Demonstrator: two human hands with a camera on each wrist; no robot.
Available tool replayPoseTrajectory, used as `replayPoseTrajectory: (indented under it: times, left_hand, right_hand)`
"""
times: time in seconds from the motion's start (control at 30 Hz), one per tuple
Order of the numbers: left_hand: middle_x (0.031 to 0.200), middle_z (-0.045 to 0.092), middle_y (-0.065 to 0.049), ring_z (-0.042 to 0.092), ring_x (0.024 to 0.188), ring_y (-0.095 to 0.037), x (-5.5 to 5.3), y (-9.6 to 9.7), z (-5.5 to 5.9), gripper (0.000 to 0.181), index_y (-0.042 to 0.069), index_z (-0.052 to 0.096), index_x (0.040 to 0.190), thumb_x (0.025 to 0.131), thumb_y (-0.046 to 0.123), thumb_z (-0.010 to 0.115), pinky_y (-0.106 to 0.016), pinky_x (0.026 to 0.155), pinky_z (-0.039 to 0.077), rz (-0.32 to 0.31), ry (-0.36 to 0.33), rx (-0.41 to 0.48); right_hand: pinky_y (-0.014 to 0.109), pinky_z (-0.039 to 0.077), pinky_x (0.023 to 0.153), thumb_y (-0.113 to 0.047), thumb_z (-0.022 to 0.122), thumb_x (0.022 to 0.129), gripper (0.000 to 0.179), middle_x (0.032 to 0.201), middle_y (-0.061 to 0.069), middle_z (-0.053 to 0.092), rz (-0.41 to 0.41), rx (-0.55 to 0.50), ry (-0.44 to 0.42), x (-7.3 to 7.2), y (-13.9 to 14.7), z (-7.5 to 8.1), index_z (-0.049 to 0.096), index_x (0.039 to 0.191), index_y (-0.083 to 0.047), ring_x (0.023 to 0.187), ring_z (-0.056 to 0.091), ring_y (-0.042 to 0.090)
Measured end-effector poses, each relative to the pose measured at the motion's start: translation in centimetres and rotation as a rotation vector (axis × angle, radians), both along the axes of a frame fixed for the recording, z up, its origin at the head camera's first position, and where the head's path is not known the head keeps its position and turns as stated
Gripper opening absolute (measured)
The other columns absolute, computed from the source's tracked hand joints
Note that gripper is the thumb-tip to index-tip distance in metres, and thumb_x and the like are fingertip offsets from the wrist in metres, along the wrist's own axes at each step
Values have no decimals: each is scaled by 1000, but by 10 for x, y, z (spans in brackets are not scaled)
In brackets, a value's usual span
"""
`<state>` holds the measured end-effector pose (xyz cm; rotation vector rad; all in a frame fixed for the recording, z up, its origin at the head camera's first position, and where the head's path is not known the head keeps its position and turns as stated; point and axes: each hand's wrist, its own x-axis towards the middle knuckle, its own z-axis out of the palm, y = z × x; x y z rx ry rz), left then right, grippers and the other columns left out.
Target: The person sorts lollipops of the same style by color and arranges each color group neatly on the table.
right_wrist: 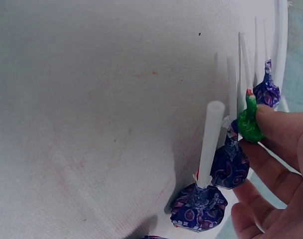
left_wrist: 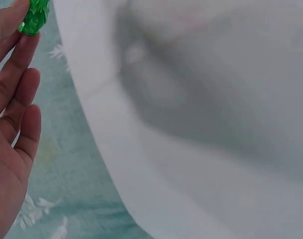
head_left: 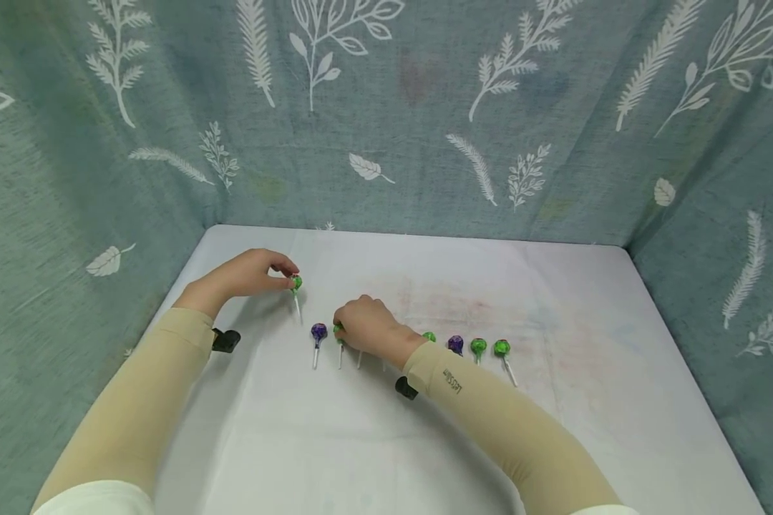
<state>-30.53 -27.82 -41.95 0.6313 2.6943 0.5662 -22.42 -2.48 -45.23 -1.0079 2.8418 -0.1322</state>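
Observation:
My left hand (head_left: 288,275) pinches the green head of a lollipop (head_left: 296,283) at the table's back left, its white stick pointing toward me. In the left wrist view the same green lollipop (left_wrist: 35,17) sits between the fingertips (left_wrist: 23,49). My right hand (head_left: 344,325) is curled over the row of lollipops and pinches a green lollipop (head_left: 338,329) next to a purple lollipop (head_left: 318,332). The right wrist view shows that green lollipop (right_wrist: 249,124) under my fingertips (right_wrist: 278,124), with purple lollipops (right_wrist: 199,206) lying beside it.
More lollipops lie in the row to the right: a green one (head_left: 429,336), a purple one (head_left: 455,344) and two green ones (head_left: 479,347). The white table (head_left: 489,429) is walled by leaf-patterned teal cloth (head_left: 386,107) on three sides.

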Motion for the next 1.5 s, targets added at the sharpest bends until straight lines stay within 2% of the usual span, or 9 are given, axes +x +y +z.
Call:
replayPoseTrajectory:
  times: [0.17, 0.27, 0.47, 0.63, 0.9, 1.03, 1.13, 1.3, 1.5]
  left_hand:
    - [107, 60, 9, 50, 107, -21, -30, 23, 13, 27, 27, 65, 107, 82, 39, 64, -43, 87, 41, -46, -5, 20]
    - [106, 60, 9, 48, 108, -21, -46, 39, 15, 24, 27, 65, 105, 82, 36, 65, -42, 87, 40, -69, -3, 27]
    - [106, 59, 8, 49, 107, -20, -72, 71, 14, 24, 26, 65, 106, 83, 34, 65, -42, 88, 40, -103, -25, 10]
    - [110, 58, 5, 48, 108, -22, -88, 92, 10, 27, 24, 63, 109, 84, 33, 64, -43, 88, 40, -130, -41, -14]
    - [111, 57, 0, 49, 107, -21, -105, 116, 1, 27, 20, 62, 112, 87, 30, 61, -42, 88, 40, -160, -35, -17]
    - [112, 57, -2, 49, 107, -23, -109, 126, -2, 28, 18, 62, 113, 87, 28, 61, -42, 87, 40, -141, -31, -20]
    - [113, 57, -3, 49, 108, -23, -108, 129, -7, 27, 17, 62, 113, 87, 26, 61, -42, 87, 41, -118, -27, -14]
    - [111, 57, -2, 49, 107, -22, -114, 129, -22, 26, 18, 62, 111, 87, 26, 61, -42, 88, 40, -111, 10, -4]
    - [114, 56, -7, 48, 109, -26, -114, 127, -31, 30, 12, 60, 116, 89, 24, 58, -44, 90, 39, -112, -10, 1]
  right_hand:
    - [29, 46, 67, -38, 61, 85, 19, 86, -13, 62, -24, 4, -7, -1, 1, 1, 68, 99, -27, 76, 52, 11]
    - [30, 46, 67, -38, 60, 85, 20, 87, -14, 62, -33, 8, -6, -1, 1, 0, 68, 100, -28, 77, 52, 11]
    - [29, 46, 65, -39, 60, 85, 16, 84, -16, 61, -51, 12, -11, -1, -1, -4, 68, 97, -31, 75, 50, 11]
    - [28, 45, 61, -39, 60, 85, 14, 80, -16, 60, -49, 16, 12, 0, -1, -5, 67, 93, -31, 73, 50, 11]
    - [29, 44, 59, -40, 60, 85, 12, 79, -15, 59, -51, 20, 53, 2, 2, -5, 67, 91, -32, 71, 50, 12]
    - [29, 44, 59, -40, 60, 85, 11, 78, -16, 59, -55, 17, 52, 1, 3, -6, 67, 89, -32, 71, 49, 11]
    - [28, 43, 59, -40, 59, 86, 11, 76, -16, 57, -53, 15, 59, 1, 3, -7, 66, 87, -32, 70, 48, 11]
    - [27, 42, 57, -40, 59, 86, 12, 75, -14, 56, -45, 21, 80, 1, 3, -8, 65, 85, -31, 68, 47, 12]
    - [28, 44, 59, -42, 59, 84, 13, 76, -14, 57, -53, 41, 77, 1, 3, -8, 65, 86, -31, 69, 48, 12]
